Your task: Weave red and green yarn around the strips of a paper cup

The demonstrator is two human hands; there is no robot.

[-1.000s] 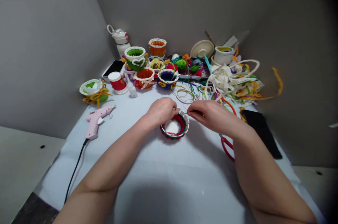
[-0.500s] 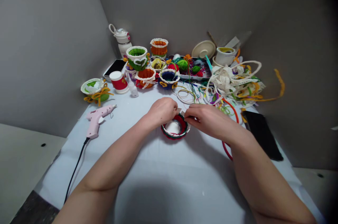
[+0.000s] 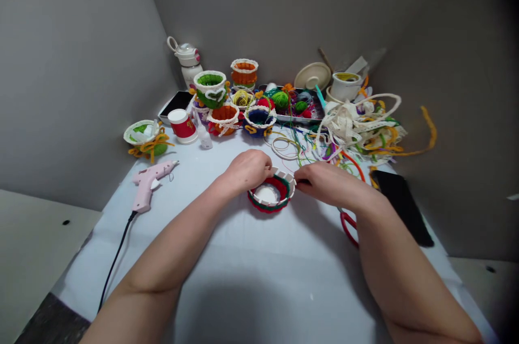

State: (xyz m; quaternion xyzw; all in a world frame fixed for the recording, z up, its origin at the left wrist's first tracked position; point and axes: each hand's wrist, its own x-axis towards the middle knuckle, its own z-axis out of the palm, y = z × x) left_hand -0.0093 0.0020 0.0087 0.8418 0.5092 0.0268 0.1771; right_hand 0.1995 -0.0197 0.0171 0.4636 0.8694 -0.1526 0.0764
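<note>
On my feed, the small woven yarn basket [image 3: 268, 198] sits near the middle of the white-covered tabletop [image 3: 247, 273], directly between my hands. My left hand [image 3: 247, 170] has its grip clamped on the basket's left side, apparently to hold it steady. My right hand [image 3: 334, 184] closes to a pinch at the right edge, though I can't tell whether it holds a thin strand. A pink hot glue gun [image 3: 148, 184] lies within reach on the left, and red-handled scissors [image 3: 349, 227] lie on the right.

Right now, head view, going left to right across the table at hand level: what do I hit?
pink hot glue gun → left hand → round woven yarn basket → right hand → flat black case
</note>
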